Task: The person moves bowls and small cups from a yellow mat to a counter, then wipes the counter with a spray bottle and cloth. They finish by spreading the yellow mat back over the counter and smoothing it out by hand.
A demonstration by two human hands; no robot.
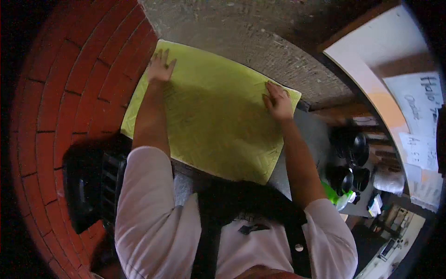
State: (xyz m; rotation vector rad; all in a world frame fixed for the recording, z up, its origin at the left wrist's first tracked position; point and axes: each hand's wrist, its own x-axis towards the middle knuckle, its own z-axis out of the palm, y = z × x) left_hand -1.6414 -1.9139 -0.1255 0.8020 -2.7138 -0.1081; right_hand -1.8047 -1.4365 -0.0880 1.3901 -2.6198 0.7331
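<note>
A large yellow sheet (pixel 218 111), like a cloth with a faint woven or quilted pattern, lies spread out before me. At its far left corner my left hand (pixel 160 69) rests on it, open, with the fingers apart. My right hand (pixel 279 103) lies on the sheet near the far right corner, open, fingers stretched forward and close together. The sheet's near edge hangs slightly curved in front of my dark apron (pixel 237 200). Part of a grey surface (pixel 278 174) shows beneath and beside it.
Red brickwork (pixel 69 102) fills the left side, with a black slatted object (pixel 111 181) near my left arm. A rough grey-brown wall (pixel 241 28) stands behind. To the right are dark pans (pixel 341 179), a green-and-white bottle (pixel 338 197) and a board with handwritten papers (pixel 411 107).
</note>
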